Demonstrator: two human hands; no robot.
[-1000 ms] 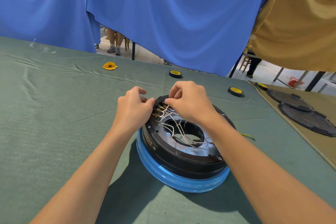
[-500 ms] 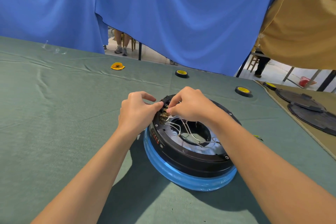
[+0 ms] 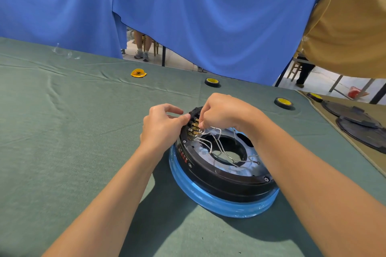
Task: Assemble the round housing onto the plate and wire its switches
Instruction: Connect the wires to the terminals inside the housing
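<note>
The right hand (image 3: 225,112) covers the far rim of the housing (image 3: 225,181) and the ends of the wires (image 3: 211,144) it pinches. The left hand (image 3: 161,126) hides part of the switches (image 3: 193,129); whether it grips them is unclear. Red print on the housing is too small to read. The right edge cuts off two dark covers (image 3: 363,131).

Green table (image 3: 62,131) carries blue plate (image 3: 208,200), tape rolls (image 3: 212,82), yellow scrap (image 3: 138,73).

Forearms stretched forward, left hand (image 3: 161,125) curled, thumb meeting forefinger, right hand (image 3: 224,111) fingertips pinched downward
</note>
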